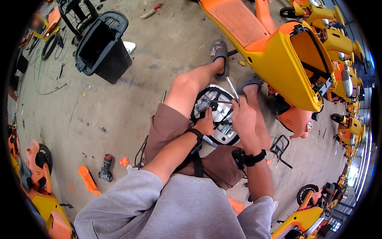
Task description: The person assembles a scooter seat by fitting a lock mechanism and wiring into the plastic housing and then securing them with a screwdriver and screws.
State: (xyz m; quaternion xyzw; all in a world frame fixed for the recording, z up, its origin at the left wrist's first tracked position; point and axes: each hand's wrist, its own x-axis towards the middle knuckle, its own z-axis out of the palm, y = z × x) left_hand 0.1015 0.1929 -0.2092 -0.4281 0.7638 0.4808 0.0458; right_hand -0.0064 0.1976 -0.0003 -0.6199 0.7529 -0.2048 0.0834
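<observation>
An oval part with a silver-lined underside and black rim [229, 137], like an upturned scooter seat, lies between my legs. On its near-left area is a small grey bracket [202, 106]. My left hand [205, 124] reaches onto the part, its fingertips pressed against that bracket. My right hand [243, 115] is closed around a metal wrench [231, 87]; one bar slants up past my fist, and a thin shaft runs left to the bracket. Exactly where the shaft's tip seats is too small to make out.
A yellow and orange scooter body [274, 59] stands at the upper right. A black bin [105, 47] sits at the upper left. On the floor lie a power tool [106, 168], an orange panel [88, 181], a screwdriver [152, 10] and a black metal frame [281, 149].
</observation>
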